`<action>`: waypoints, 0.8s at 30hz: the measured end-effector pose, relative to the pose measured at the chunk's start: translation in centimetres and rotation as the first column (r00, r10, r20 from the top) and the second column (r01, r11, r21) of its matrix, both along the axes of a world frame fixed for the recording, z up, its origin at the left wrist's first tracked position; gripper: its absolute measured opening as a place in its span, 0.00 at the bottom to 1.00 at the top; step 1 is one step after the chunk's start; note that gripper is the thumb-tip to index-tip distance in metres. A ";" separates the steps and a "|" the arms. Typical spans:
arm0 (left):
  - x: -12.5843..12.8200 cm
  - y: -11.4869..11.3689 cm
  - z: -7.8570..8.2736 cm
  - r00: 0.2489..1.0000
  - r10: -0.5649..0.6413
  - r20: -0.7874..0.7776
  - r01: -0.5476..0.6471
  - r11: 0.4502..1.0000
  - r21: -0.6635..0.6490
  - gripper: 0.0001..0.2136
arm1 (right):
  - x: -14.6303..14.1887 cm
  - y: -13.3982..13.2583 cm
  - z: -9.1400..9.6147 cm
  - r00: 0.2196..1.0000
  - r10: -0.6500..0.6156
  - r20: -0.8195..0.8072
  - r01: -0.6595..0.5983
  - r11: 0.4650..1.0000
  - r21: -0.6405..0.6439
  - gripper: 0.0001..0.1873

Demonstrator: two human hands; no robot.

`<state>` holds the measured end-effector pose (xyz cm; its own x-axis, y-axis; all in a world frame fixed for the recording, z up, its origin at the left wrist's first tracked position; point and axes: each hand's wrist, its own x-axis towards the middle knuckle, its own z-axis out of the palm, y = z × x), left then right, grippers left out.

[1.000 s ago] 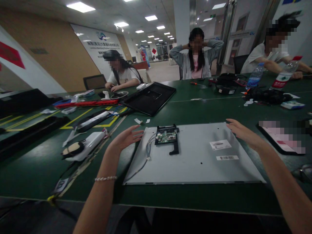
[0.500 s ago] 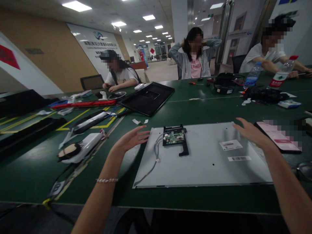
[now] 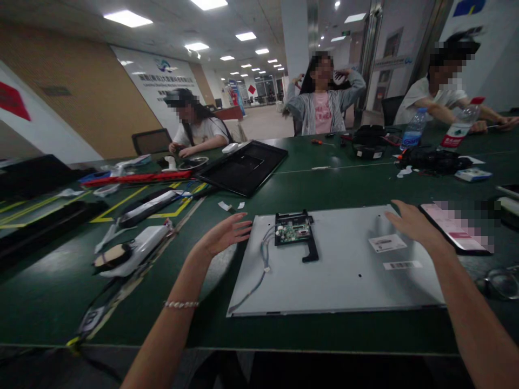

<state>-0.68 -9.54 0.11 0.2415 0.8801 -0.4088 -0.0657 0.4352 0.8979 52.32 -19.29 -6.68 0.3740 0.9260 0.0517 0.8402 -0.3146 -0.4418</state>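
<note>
The panel [image 3: 336,292], long axis left to right, is flanked by the left hand [image 3: 225,234] and right hand [image 3: 418,226], both spread wide, contact unconfirmed.

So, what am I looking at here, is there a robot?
No robot: the left hand and right hand are a person's own, bare, and a camera worn on that person's head looks forward and down. On the green table lies a pale flat panel carrying a circuit board, a cable and two labels. The left hand is open beside the panel's left edge; the right is open by its far right corner. Whether either touches it is hard to tell; neither appears to grip anything. Beyond lies a black cover; to the right, apparently a phone.
</note>
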 end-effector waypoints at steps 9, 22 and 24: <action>2.2 -0.9 0.6 1.000 -0.002 -0.014 0.003 0.999 0.042 0.16 | -0.5 -0.6 0.1 0.994 -0.027 0.110 0.036 0.996 -0.081 0.35; 6.6 -3.7 0.4 0.853 0.042 -0.519 0.178 0.913 0.367 0.32 | -2.5 -0.4 -0.1 0.961 0.146 0.233 -0.110 0.981 -0.160 0.33; 7.9 -3.6 0.6 0.756 0.030 -0.654 0.358 0.817 0.452 0.38 | -3.0 -0.5 -0.4 0.935 0.238 0.264 -0.192 0.963 -0.188 0.34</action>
